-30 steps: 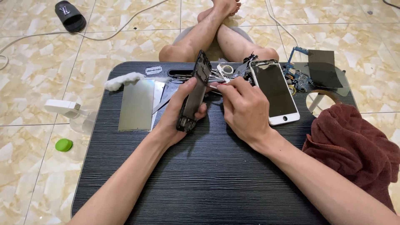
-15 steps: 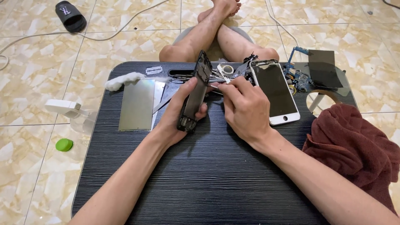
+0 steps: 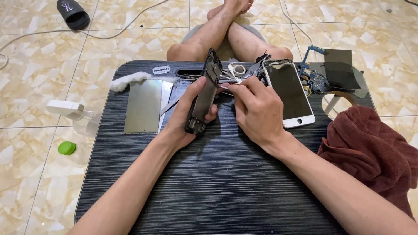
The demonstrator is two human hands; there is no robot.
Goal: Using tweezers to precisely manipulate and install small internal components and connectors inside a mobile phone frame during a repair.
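The left hand [image 3: 185, 117] has its fingers wrapped around a dark, stripped phone frame with exposed inner parts [image 3: 203, 93], holding it tilted on edge above the black wood-grain worktop [image 3: 209, 182]. The right hand [image 3: 257, 111] sits just beside it, fingers [image 3: 237, 89] pinched at the frame's upper edge; whether they nip a small tool or part cannot be told. Just beyond the right fingers lies a heap of small metal tools and a white ring [image 3: 237, 72]. To the right of them a white-bordered phone screen with a dark glass face [image 3: 288, 92] lies flat, and farther right a blue circuit board [image 3: 311, 76] and a crumpled dark red cloth [image 3: 370, 148]. Left of the left fingers lie a grey rectangular metal plate [image 3: 143, 106] and a white wad of cotton [image 3: 129, 80].
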